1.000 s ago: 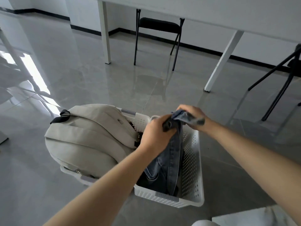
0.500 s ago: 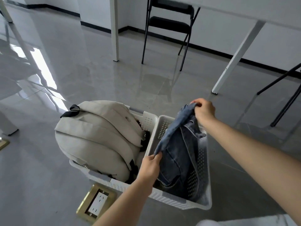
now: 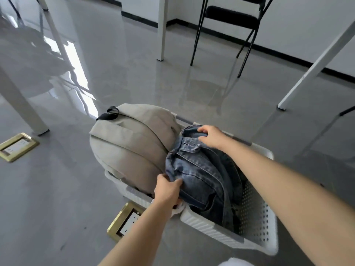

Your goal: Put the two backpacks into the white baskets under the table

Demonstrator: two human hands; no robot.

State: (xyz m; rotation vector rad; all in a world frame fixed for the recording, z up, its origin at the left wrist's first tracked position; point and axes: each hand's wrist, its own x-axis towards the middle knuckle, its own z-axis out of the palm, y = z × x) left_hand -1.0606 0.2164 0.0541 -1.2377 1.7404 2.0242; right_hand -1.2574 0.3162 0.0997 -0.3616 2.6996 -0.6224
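Two white perforated baskets stand side by side on the grey floor. The left basket [image 3: 134, 194] holds a bulging beige backpack [image 3: 132, 144] that rises well above its rim. In the right basket [image 3: 257, 217] lies a blue denim backpack [image 3: 203, 175], partly sunk inside. My left hand [image 3: 167, 191] grips the denim backpack's near left edge. My right hand [image 3: 211, 137] presses on its far top end, fingers curled over the fabric.
Two brass floor sockets [image 3: 125, 220] [image 3: 17, 146] are set in the floor, one just in front of the left basket. White table legs [image 3: 161, 29] [image 3: 315, 70] and a black folding chair [image 3: 228, 18] stand beyond the baskets. A grey leg [image 3: 23, 110] stands at left.
The denim backpack has gone from hanging upright in my hands to lying down in the right basket. Both hands have lowered with it and the view has tilted down.
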